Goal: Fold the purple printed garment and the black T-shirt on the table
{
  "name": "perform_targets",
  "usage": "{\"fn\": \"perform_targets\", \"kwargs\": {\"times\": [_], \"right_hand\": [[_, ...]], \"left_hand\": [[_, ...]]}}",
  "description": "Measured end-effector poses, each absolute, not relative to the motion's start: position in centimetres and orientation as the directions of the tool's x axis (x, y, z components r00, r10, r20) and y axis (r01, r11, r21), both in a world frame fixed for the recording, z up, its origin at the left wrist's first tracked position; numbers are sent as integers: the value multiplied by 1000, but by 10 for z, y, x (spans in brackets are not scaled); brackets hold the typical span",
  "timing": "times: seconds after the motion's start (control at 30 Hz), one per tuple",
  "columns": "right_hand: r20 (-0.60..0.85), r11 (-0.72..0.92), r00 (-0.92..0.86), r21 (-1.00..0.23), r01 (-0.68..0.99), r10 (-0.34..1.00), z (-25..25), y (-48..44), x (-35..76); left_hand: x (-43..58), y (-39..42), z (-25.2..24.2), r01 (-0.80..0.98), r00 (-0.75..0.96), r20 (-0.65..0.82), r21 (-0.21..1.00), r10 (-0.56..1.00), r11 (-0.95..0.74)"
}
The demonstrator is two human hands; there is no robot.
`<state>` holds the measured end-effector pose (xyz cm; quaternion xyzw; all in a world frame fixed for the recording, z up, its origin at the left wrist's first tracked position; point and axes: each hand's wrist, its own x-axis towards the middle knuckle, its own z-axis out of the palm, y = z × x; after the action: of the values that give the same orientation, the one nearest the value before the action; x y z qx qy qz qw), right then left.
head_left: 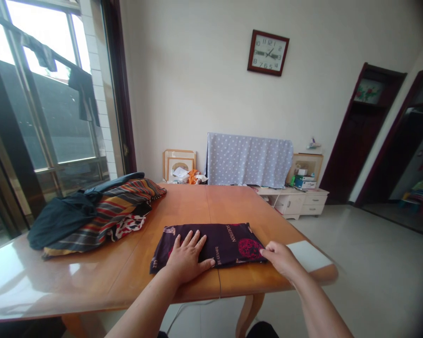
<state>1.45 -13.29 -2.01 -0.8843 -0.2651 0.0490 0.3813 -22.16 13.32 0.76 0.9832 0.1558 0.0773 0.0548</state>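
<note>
The left hand (187, 257) lies spread on a folded dark printed cloth (229, 241); the right hand (279, 258) pinches its right edge. The cloth rests on the wooden counter (127, 281), right of heaped clothes (104, 216).

On the tabletop (193, 202), the cloth (229, 251) lay right of the clothes pile (104, 216). Behind the tabletop stood a cabinet (293, 205); a clock (268, 53) hung on the wall (183, 84) beyond.
</note>
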Motion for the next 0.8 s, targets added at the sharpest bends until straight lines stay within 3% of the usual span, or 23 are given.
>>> {"fn": "perform_targets", "kwargs": {"times": [0.27,0.43,0.63,0.8], "right_hand": [[117,-594,879,-696,404,461,-12,-128,9],[149,-475,867,-786,395,476,-3,-128,6],[40,-342,864,-908,241,502,-8,-129,-1],[-49,-337,804,-922,192,593,-12,-131,-2]], "left_hand": [[-222,134,6,294,939,132,161,316,-942],[-219,135,2,311,934,131,167,333,-936],[-218,136,1,311,935,123,165,333,-936],[-217,136,0,324,931,122,162,345,-932]]}}
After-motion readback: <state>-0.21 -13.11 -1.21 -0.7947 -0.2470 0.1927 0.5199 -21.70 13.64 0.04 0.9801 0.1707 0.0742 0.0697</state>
